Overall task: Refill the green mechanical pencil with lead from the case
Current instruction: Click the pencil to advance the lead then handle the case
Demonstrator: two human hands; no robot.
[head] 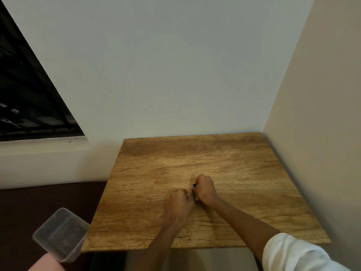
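both hands meet mid-desk (244, 153): right hand (205, 189) grips a thin pencil-like stick (195, 192), left hand (178, 202) closed beside it; refill looks unfinished.

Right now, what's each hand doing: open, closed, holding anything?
Left hand: closed, fingers curled; anything held is hidden.
Right hand: closed on a small object with a dark tip; too small to identify.

head view: worn on head — looks forward and down
framing: wooden table (234, 163) near, wall corner behind
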